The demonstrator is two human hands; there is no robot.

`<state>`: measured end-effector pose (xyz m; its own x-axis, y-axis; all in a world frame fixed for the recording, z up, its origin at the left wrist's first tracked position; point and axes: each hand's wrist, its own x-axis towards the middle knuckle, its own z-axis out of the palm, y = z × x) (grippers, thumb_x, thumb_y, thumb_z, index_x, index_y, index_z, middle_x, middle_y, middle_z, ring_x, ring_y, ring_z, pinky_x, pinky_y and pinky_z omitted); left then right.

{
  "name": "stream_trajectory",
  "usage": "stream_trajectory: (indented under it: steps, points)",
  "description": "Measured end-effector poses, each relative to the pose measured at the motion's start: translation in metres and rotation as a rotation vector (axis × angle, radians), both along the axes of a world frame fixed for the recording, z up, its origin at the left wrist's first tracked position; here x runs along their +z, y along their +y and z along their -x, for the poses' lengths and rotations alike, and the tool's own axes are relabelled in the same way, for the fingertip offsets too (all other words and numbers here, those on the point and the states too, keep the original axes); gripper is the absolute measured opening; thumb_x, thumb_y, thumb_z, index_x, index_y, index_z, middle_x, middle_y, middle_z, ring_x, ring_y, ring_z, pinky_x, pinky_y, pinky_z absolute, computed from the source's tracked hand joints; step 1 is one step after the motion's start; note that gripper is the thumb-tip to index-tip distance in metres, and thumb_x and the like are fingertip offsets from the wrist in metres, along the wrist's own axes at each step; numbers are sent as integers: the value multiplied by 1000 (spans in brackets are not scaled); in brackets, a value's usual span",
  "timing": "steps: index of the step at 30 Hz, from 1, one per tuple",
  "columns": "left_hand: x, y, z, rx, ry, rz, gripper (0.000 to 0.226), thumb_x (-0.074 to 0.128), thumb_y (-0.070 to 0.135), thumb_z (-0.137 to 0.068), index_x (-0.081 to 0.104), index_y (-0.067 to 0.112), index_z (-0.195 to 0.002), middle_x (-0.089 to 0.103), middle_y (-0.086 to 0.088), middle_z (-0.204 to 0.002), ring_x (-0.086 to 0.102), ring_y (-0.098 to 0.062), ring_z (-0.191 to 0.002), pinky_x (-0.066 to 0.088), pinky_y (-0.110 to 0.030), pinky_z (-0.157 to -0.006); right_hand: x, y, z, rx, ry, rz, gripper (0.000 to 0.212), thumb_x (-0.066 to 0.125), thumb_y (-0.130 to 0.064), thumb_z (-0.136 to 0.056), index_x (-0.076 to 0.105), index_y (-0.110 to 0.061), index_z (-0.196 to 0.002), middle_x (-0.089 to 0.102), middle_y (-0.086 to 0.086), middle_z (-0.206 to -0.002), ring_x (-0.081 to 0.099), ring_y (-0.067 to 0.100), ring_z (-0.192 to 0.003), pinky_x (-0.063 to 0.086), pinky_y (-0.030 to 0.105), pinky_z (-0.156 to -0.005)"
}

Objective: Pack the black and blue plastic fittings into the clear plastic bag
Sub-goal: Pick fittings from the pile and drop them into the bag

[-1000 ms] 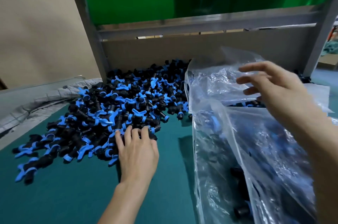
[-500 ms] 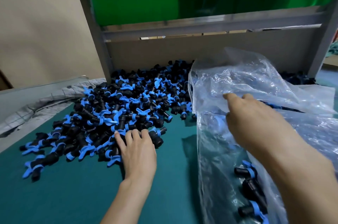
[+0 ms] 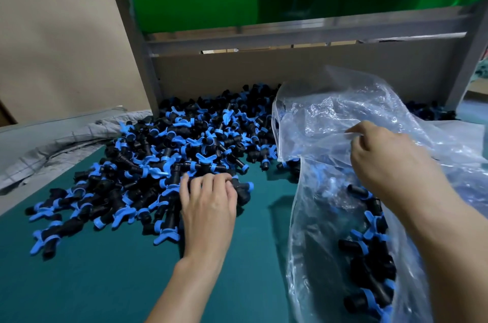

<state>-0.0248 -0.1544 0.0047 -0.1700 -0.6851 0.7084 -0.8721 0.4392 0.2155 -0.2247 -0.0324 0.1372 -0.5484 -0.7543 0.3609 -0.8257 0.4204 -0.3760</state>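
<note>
Flat teal-green work table (image 3: 105, 283): a broad heap of black and blue plastic fittings (image 3: 169, 153) covers its far half. A crumpled clear plastic bag (image 3: 330, 138), partly filled, lies at right. Folded grey checked cloth (image 3: 52, 148) lines the left edge.

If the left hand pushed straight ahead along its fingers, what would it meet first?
The heap of black and blue fittings: the left hand curls its fingertips onto the near edge. Behind the heap, likely the brown back board; depth is unclear.

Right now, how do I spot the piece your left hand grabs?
Find the pile of fittings on the teal table. At its near right edge, the left hand curls over one black fitting, its blue ring poking out past the fingertips.
</note>
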Motion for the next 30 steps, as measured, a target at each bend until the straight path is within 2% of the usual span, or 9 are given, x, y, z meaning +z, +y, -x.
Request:
stream_trajectory:
  steps: [3,7,10,13,15,18,22,26,30]
  points:
    - [0,1,0,-48,-25,-121,29,45,40,-101,63,20,-111,68,6,-91,60,-21,-88,42,-39,-89,-3,-4,4,11,-16,-7,26,35,-28,-96,55,-21,-112,55,12,-92,50,35,-85,43,41,-72]
    - [2,2,-1,-121,41,-132,41,30,47,-102,61,22,-103,63,8,-81,55,-21,-78,41,-38,-77,-9,-6,9,60,-2,-20,24,40,-35,-101,53,-20,-112,62,12,-92,54,35,-85,48,42,-73]
    - [-1,6,3,-220,24,-224,49,15,45,-103,58,25,-118,61,9,-100,54,-19,-93,38,-35,-84,-14,-7,14,84,2,-3,28,36,-39,-104,54,-18,-108,62,16,-95,53,37,-85,45,42,-72]
    - [-9,6,7,-285,-4,-291,45,20,41,-104,45,28,-138,58,13,-119,49,-8,-108,33,-29,-91,-17,-9,18,113,36,11,31,32,-39,-104,53,-16,-105,62,17,-91,54,38,-82,46,42,-69]
    - [-10,6,8,-330,81,-314,39,27,47,-102,42,32,-135,57,19,-104,43,-2,-97,30,-26,-81,-19,-10,20,125,34,23,29,33,-38,-104,54,-17,-103,62,16,-88,55,38,-81,46,42,-68]
    - [-8,7,6,-374,213,-254,31,34,58,-96,45,38,-118,52,22,-83,47,-7,-85,36,-27,-74,-20,-10,23,132,47,48,22,38,-37,-104,49,-23,-92,61,15,-85,50,36,-74,34,38,-60]
    - [-7,6,7,-409,297,-143,24,42,52,-100,50,34,-112,49,20,-101,53,-7,-90,46,-31,-75,-20,-11,25,130,62,77,26,43,-38,-103,58,-19,-96,63,14,-82,49,35,-72,30,37,-60]
    - [-6,5,6,-398,413,-77,33,37,52,-101,52,25,-112,56,11,-105,54,-10,-99,46,-32,-83,-20,-11,28,139,44,72,28,42,-38,-104,61,-17,-102,65,16,-88,54,38,-79,33,38,-63]
    - [-7,10,9,-402,329,-171,29,35,59,-98,46,38,-116,53,13,-106,53,-6,-100,44,-26,-83,-20,-12,27,162,40,52,30,42,-37,-104,60,-14,-100,64,18,-89,57,39,-83,40,40,-66]
